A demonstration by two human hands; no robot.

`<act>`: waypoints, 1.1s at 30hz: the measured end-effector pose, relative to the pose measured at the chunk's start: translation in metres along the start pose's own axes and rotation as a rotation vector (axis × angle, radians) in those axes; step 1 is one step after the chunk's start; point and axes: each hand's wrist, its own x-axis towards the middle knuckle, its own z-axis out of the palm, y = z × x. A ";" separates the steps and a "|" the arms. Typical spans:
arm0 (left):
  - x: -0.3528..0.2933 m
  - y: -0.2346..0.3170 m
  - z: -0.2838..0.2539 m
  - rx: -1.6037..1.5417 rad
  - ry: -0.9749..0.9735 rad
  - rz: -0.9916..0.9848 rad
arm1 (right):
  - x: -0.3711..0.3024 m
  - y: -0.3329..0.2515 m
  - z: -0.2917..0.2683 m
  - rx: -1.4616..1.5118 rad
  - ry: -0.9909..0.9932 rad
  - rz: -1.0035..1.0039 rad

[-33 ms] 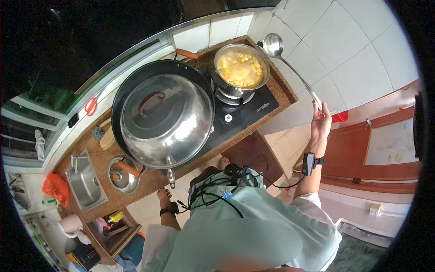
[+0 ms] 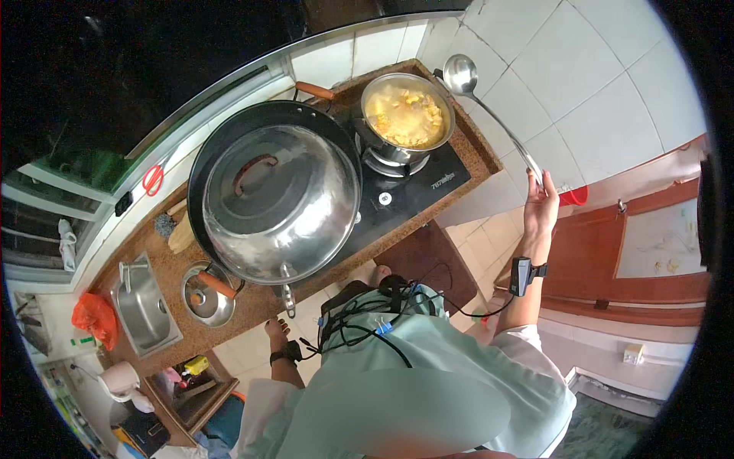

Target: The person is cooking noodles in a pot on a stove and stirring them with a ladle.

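Observation:
My right hand is raised at the right, closed on the handle end of a steel ladle. The ladle slants up and left in front of the tiled wall, its bowl just beyond the right rim of a steel pot. Cloudy yellowish food with chunky pieces fills that pot, which sits on a burner of the black gas stove. Low by the counter's front edge, my left hand hangs with loosely parted fingers and nothing visible in it. Nearest it is the long handle of a big dark wok.
A domed steel lid covers most of the wok. On the brown counter lie a smaller round lid and a sink. Red scissors lie by the window, an orange bag left of the sink. Below, a drawer stands pulled out.

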 end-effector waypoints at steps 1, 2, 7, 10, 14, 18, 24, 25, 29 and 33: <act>-0.003 -0.003 -0.003 0.022 -0.036 0.054 | -0.004 -0.001 0.006 0.037 -0.026 0.034; -0.005 -0.003 -0.006 0.025 -0.033 0.051 | -0.005 0.000 0.010 0.074 -0.052 0.069; -0.015 -0.002 -0.007 0.043 -0.007 0.068 | 0.026 0.007 0.002 0.089 -0.051 0.104; -0.018 -0.012 -0.007 -0.032 -0.017 0.094 | 0.054 0.009 -0.004 0.057 -0.083 0.112; -0.036 -0.039 0.019 0.040 0.104 0.082 | 0.086 0.001 -0.001 -0.002 -0.137 0.169; -0.086 -0.087 0.068 0.161 0.086 0.114 | 0.111 0.003 0.007 -0.047 -0.262 0.245; -0.163 -0.155 0.116 0.288 0.046 0.128 | 0.151 0.006 0.008 -0.049 -0.296 0.328; -0.173 -0.166 0.117 0.281 0.048 0.133 | 0.154 0.006 0.010 -0.035 -0.322 0.323; -0.209 -0.212 0.108 0.270 0.112 0.091 | 0.161 0.000 0.017 0.054 -0.429 0.457; -0.223 -0.251 0.078 0.226 0.156 0.027 | 0.181 0.006 0.000 -0.025 -0.605 0.517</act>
